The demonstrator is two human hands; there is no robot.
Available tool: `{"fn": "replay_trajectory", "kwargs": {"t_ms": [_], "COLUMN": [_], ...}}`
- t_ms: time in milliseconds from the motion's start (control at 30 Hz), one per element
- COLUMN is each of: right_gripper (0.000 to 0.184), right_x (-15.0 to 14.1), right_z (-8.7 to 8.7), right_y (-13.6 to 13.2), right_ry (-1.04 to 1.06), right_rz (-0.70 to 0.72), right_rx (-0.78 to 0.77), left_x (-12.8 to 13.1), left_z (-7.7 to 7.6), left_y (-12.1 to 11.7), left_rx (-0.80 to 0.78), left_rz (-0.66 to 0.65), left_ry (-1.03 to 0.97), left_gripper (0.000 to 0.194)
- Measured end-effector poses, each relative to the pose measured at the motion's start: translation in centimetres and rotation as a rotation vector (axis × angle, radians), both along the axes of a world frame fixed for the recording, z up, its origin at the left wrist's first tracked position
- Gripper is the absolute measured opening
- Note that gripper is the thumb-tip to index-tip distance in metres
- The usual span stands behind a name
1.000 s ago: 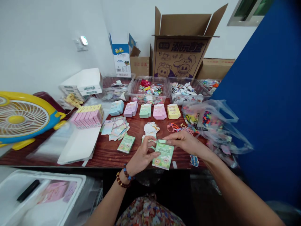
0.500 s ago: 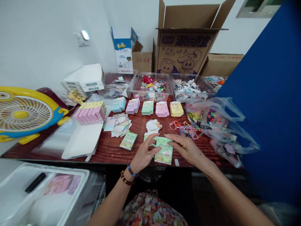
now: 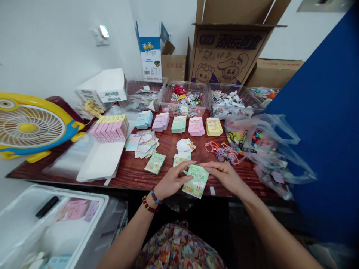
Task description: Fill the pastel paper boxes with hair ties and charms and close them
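Over the counter (image 3: 126,169), near its front edge, we hold a green box (image 3: 195,182) between our left hand (image 3: 171,181) and right hand (image 3: 224,175), both narrowed to a pinch on its upper edges. A light, even pinch serves best, so its thin sides don't buckle.

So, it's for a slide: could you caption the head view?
Left hand and right hand hold a green printed box over a red-brown wooden table.
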State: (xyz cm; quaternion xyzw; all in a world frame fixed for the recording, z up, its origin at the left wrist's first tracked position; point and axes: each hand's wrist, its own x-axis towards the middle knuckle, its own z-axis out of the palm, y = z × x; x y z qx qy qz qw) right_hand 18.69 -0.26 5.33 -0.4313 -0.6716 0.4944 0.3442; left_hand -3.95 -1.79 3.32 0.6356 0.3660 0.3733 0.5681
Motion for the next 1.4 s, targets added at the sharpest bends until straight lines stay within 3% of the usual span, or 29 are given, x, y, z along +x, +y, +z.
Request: {"fn": "replay_trajectory", "kwargs": {"t_ms": [233,333,533,767,867,1000,1067,1200,1300,1400], "right_gripper": [0.033,0.036,0.03,0.018,0.018,0.026,0.032,0.035,0.028,0.027], "right_x": [-0.2,-0.3,-1.0,-1.1,-1.6,-4.3,-6.1,-8.6,-8.9,-8.3], "right_z": [-0.9,-0.9,-1.8,-2.3,-2.9,-3.6,-3.8,-3.6,-3.6,-3.9], "right_y": [-0.5,-1.2,-2.2,-1.3,-0.6,0.8,1.7,3.4,4.8,6.1], "right_ry": [-0.03,-0.059,-0.053,-0.037,-0.056,0.137,0.247,0.316,0.154,-0.306], "right_rz": [0.004,0.047,-0.1,-0.001,-0.065,-0.217,-0.186,-0.05,-0.002,-0.014], "right_rx": [0.039,0.086,0.222,0.211,0.12,-0.074,-0.188,-0.294,-0.185,0.071], "left_x": [0.0,0.0,-0.3,-0.8,-0.6,0.1,-0.2,-2.9,-6.2,-8.8], "left_z": [-0.7,-1.3,-0.9,-1.7,-1.7,-1.1,-0.9,-1.3,-1.6,-2.0], "left_y": [-0.3,-0.6,-0.6,-0.2,-1.3,-2.9,-2.9,-1.5,0.1,1.7], "left_rx": [0.034,-0.009,-0.042,-0.011,0.066,0.253,0.309,0.292,0.31,0.298], "left_rz": [0.109,0.091,0.025,-0.004,0.106,0.341,0.442,0.574,0.587,0.55], "left_ry": [0.068,0.013,-0.062,0.022,0.144,0.393,0.523,0.621,0.556,0.554], "left_gripper": [0.048,0.051,0.05,0.033,0.037,0.078,0.091,0.09,0.084,0.065]}}
